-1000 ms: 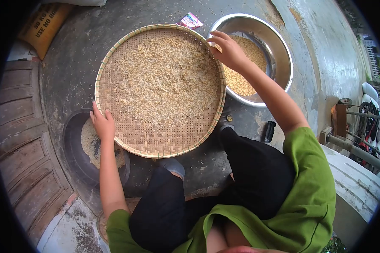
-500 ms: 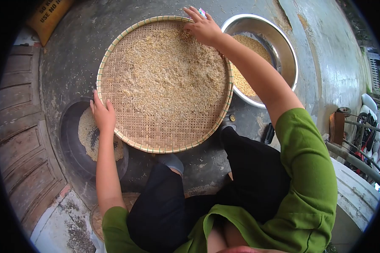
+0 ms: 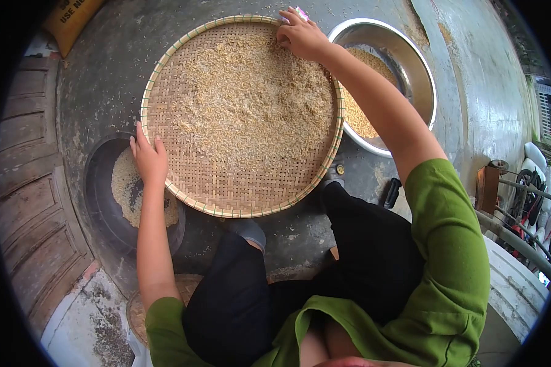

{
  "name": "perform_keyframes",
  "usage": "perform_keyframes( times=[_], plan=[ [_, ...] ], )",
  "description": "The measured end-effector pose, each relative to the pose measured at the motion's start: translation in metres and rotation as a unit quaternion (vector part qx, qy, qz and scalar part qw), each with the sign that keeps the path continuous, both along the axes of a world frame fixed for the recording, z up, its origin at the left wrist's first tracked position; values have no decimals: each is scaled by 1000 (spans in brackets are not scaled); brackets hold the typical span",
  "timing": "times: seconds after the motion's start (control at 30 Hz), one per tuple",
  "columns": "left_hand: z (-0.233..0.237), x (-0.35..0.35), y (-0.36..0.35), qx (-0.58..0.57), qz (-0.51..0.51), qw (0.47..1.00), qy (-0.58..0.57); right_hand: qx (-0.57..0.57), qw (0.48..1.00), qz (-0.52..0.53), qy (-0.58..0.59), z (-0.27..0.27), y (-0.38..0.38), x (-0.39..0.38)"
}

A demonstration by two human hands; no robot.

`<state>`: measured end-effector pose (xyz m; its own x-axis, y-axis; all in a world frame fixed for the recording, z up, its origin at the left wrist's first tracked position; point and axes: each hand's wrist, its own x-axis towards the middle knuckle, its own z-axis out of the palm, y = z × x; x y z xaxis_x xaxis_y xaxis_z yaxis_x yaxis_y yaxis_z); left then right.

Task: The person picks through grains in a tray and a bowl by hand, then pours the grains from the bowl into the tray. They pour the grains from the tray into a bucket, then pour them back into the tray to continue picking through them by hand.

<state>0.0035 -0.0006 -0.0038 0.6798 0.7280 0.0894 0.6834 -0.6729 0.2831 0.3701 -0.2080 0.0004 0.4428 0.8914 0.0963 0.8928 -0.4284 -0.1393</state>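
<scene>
A wide, round woven bamboo winnowing tray (image 3: 226, 194) is in front of me, its rim bound with green ties. Loose grain (image 3: 245, 104), a mix of yellow husked and paler kernels, is spread over its middle and far side. My left hand (image 3: 150, 160) grips the tray's left rim, fingers along the outside and thumb over the inside. At the far right edge, my right hand (image 3: 303, 38) is closed over the rim, its fingertips partly hidden. Just beyond that hand shows a small pink and white item (image 3: 301, 13), too small to make out.
A metal basin (image 3: 433, 92) with yellow grain stands right of the tray, partly behind my right arm. A dark basin (image 3: 98, 189) holding paler grain sits at left, under my left forearm. A yellow sack (image 3: 73, 24) lies far left, beside wooden panels (image 3: 27, 177).
The winnowing tray has shifted slightly away from me and to the right, both hands staying on its rim. The grain in it looks much the same.
</scene>
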Motion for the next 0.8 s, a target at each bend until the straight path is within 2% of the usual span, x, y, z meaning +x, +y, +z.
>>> perform_keyframes(
  times=[0.47,0.67,0.73,0.8],
  plan=[
    [0,0,0,-7,2,1000,2,-22,1000,4,-20,2,2,-5],
    [1,0,-1,-7,6,1000,3,56,997,-53,17,8,-14,0],
    [-1,0,0,-6,8,1000,2,137,989,-37,49,9,-31,8],
    [1,1,0,-8,12,1000,2,133,989,-50,38,16,-50,10]
  ],
)
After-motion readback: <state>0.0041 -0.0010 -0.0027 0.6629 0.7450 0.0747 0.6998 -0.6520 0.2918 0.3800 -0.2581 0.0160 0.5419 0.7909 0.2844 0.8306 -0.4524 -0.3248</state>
